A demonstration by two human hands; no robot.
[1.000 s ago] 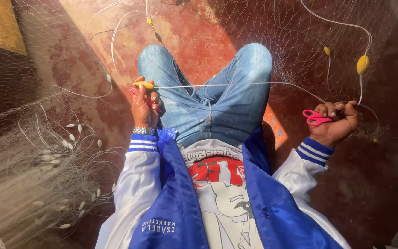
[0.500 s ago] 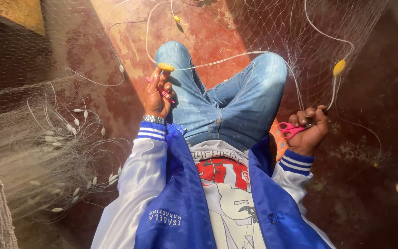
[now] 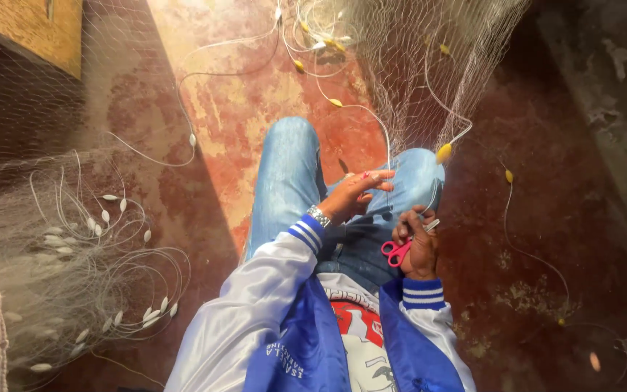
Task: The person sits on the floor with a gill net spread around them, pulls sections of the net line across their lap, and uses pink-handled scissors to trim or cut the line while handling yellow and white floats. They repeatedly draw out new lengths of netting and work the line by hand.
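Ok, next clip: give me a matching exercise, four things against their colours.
Things:
1. scissors in the right hand
2. float on the line above the knee
3. wristband on the left hand
4. trousers

Colours:
a. blue
b. yellow
c. silver
d. pink-red handles

Pairs: 1-d, 2-b, 3-c, 4-a
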